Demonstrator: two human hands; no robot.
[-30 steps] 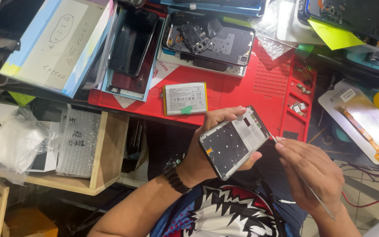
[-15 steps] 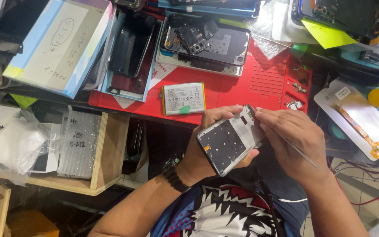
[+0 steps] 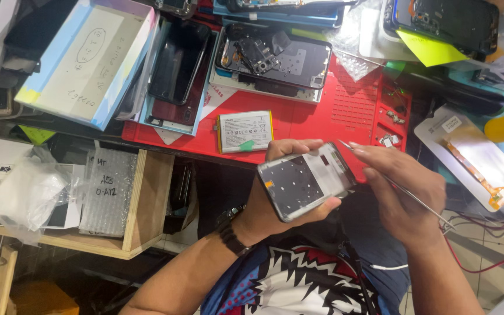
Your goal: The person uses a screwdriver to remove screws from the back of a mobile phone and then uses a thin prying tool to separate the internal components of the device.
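Observation:
My left hand (image 3: 275,204) holds an opened phone frame (image 3: 305,181), grey and silver, tilted with its inner side up, just in front of the red work mat (image 3: 316,119). My right hand (image 3: 401,192) grips thin metal tweezers (image 3: 415,201); their tip touches the frame's upper right corner. A dark watch sits on my left wrist. On the mat behind lie a flat white phone battery (image 3: 245,131) and a disassembled phone (image 3: 275,61) with its back off.
A light blue box (image 3: 86,58) and a dark phone in a tray (image 3: 176,67) lie at the left. A wooden shelf (image 3: 147,198) holds bagged parts. A screen panel with an orange flex cable (image 3: 476,160) rests at the right, next to red wires (image 3: 485,265).
My right hand moved up from below the frame to its upper right corner, bringing the tweezers' tip onto it. My left hand kept hold of the frame and shifted slightly.

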